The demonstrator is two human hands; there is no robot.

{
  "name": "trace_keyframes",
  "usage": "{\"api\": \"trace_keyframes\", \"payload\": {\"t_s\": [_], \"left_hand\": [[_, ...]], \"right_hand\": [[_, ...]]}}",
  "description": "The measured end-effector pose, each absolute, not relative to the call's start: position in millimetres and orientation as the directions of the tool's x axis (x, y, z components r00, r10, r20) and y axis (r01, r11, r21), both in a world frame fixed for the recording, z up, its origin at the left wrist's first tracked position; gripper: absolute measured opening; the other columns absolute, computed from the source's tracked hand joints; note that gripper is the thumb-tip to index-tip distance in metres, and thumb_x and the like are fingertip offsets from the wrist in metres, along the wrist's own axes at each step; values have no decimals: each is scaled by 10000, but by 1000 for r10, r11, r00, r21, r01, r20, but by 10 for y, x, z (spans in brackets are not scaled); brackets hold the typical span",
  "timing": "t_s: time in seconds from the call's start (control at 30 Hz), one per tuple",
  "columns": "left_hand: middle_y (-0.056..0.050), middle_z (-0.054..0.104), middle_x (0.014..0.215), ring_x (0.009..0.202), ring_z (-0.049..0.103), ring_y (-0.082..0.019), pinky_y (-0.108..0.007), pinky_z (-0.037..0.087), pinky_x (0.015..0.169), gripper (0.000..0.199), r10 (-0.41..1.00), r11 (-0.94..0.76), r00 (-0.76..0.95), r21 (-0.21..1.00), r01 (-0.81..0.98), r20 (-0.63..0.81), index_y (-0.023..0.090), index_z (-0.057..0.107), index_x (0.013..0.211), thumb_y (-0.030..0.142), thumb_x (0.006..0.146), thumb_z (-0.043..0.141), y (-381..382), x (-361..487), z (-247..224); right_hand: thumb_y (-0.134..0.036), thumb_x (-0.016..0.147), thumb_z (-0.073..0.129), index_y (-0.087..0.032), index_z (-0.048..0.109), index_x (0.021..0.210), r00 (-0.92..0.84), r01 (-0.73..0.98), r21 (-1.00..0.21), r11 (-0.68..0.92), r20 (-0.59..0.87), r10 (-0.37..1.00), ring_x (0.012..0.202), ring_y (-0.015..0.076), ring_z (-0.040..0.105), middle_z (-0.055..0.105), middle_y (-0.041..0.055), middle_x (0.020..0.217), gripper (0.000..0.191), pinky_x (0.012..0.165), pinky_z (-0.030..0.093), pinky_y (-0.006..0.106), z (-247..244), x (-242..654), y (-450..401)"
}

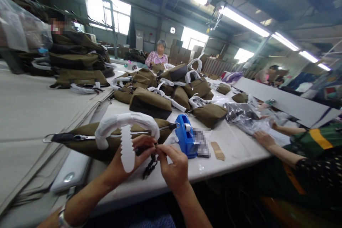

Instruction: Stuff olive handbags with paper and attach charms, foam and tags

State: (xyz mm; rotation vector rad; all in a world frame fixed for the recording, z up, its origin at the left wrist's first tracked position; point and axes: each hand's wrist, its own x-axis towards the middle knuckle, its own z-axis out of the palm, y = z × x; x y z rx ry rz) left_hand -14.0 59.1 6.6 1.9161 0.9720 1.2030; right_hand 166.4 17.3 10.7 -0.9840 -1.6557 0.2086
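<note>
An olive-green handbag point(93, 131) with a zipper along its top lies in front of me, a metal ring at each end. White wrapping covers its upright handle point(107, 124), and a white strip with a toothed edge point(127, 149) hangs from it. Just below the handle, my left hand point(140, 151) pinches a small dark leather tab point(139, 150). The fingertips of my right hand point(173, 165) meet it at the tab's end, closed on a small part I cannot make out. Dark metal clasps point(150, 168) dangle beneath the fingers.
A blue tape dispenser point(185, 136) and a tan piece point(217, 150) lie right of the bag. Olive bags point(151, 101) are heaped behind. A white device point(71, 171) sits at left. A co-worker's hands point(264, 139) handle clear plastic on the right; another person point(157, 57) sits opposite.
</note>
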Motion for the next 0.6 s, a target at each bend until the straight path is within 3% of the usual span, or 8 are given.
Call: {"api": "trace_keyframes", "payload": {"t_s": [0.2, 0.37, 0.5, 0.6], "left_hand": [[-11, 768, 983, 928, 740, -183, -299, 595, 902, 188, 862, -497, 256, 831, 250, 438, 234, 708, 1036, 388, 931, 733, 635, -115, 71], [-52, 777, 1050, 843, 760, -201, -287, 609, 776, 348, 901, -433, 148, 839, 329, 407, 209, 696, 1122, 505, 940, 680, 501, -187, 184], [-12, 776, 849, 761, 743, -199, -271, 567, 719, 349, 911, -413, 233, 742, 528, 341, 237, 719, 993, 551, 990, 566, 376, -268, 136], [-25, 799, 937, 845, 763, -230, -301, 562, 772, 407, 906, -423, 289, 644, 637, 310, 244, 721, 1021, 605, 982, 537, 358, -239, 62]], "right_hand": [[-153, 991, 626, -208, 783, 1053, 30, 442, -656, 612, 693, 720, 752, 160, 728, 769, 39, 869, 178, 734, 566, 245, 71, 1640, 208], [-257, 1029, 584, -228, 753, 1123, 251, 357, -808, 469, 567, 785, 787, 155, 731, 769, 45, 1018, 196, 768, 591, 260, -113, 1710, 265], [-261, 985, 611, -209, 713, 1064, 248, 342, -864, 370, 463, 851, 962, 205, 715, 738, 59, 1023, 139, 887, 582, 318, -314, 1690, 280], [-278, 916, 686, -201, 666, 1096, 304, 361, -881, 307, 422, 854, 1045, 246, 681, 713, 81, 1085, 197, 979, 552, 394, -400, 1627, 303]]}}
